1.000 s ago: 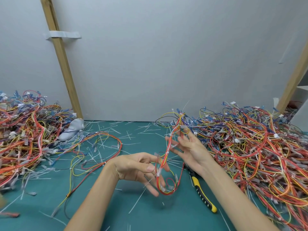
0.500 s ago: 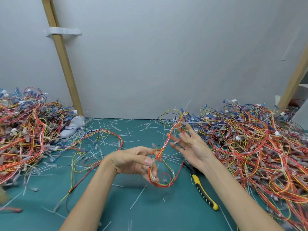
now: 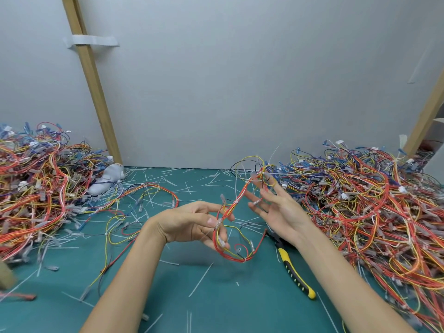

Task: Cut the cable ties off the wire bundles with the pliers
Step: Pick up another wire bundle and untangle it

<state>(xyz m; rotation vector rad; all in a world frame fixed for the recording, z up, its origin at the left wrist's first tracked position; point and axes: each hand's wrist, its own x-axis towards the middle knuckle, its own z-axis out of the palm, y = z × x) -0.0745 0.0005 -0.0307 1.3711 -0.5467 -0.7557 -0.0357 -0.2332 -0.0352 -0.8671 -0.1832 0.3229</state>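
Observation:
My left hand [image 3: 192, 222] pinches a red, orange and yellow wire bundle [image 3: 234, 246] between thumb and fingers just above the green mat. The bundle loops down under that hand and rises to the right toward the big pile. My right hand [image 3: 276, 207] is spread with straight fingers, its fingertips against the bundle's upper strand near a white cable tie [image 3: 262, 173]. The yellow-and-black pliers [image 3: 294, 270] lie on the mat under my right forearm, held by neither hand.
A large tangle of wire bundles [image 3: 372, 212] fills the right side and another pile [image 3: 36, 188] the left. Cut white tie pieces litter the green mat [image 3: 216, 296]. Loose wires [image 3: 134, 205] lie left of centre. A white object [image 3: 107, 181] sits by a wooden post [image 3: 96, 92].
My left hand has drawn the bundle slightly left and up, and the loop below it hangs wider. My right hand stays spread by the upper strand. The pliers have not moved.

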